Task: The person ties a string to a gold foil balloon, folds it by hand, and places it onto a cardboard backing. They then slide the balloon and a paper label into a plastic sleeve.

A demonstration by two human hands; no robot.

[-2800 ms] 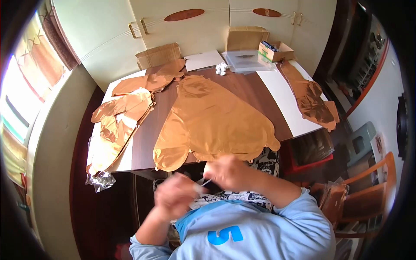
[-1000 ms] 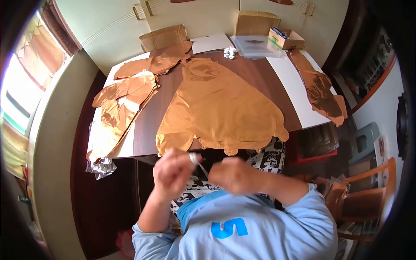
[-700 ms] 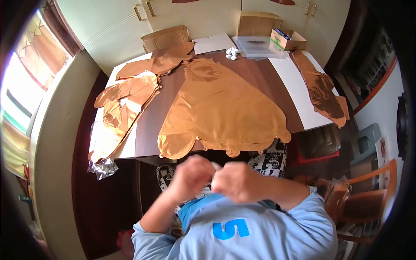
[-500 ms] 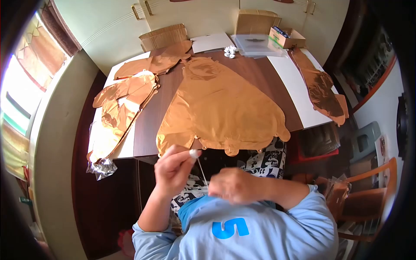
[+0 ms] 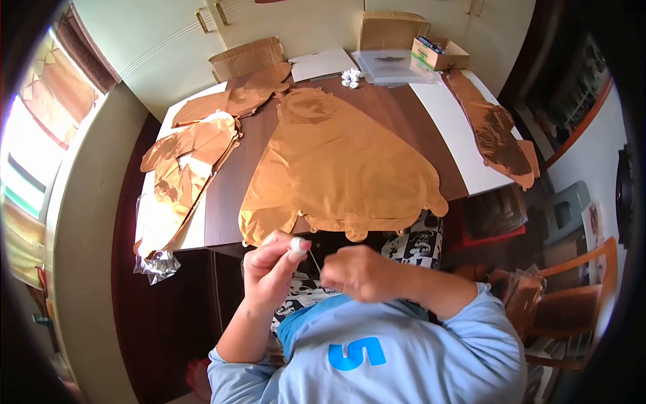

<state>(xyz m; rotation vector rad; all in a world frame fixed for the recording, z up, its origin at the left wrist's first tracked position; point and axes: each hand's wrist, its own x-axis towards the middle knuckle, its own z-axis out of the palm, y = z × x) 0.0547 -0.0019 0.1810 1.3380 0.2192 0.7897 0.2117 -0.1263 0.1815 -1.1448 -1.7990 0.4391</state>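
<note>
My left hand (image 5: 270,268) pinches a small white roll of ribbon (image 5: 296,245) just below the table's near edge. A thin white strand (image 5: 315,261) runs from the roll to my right hand (image 5: 355,271), whose fingers are closed on its end. Both hands hover in front of my chest, close to the lower edge of a large flat copper foil balloon (image 5: 336,168) that lies spread over the middle of the table (image 5: 229,202).
More copper foil balloons (image 5: 185,175) lie on the table's left side, another (image 5: 494,135) on the right. Small white rolls (image 5: 350,77), a clear plastic sheet (image 5: 393,65) and cardboard boxes (image 5: 437,52) sit at the far end. A wooden chair (image 5: 572,303) stands at right.
My hands came together about 0.7 s ago, then drew apart with the strand stretched between them. The left hand with the roll has stayed raised near the table edge.
</note>
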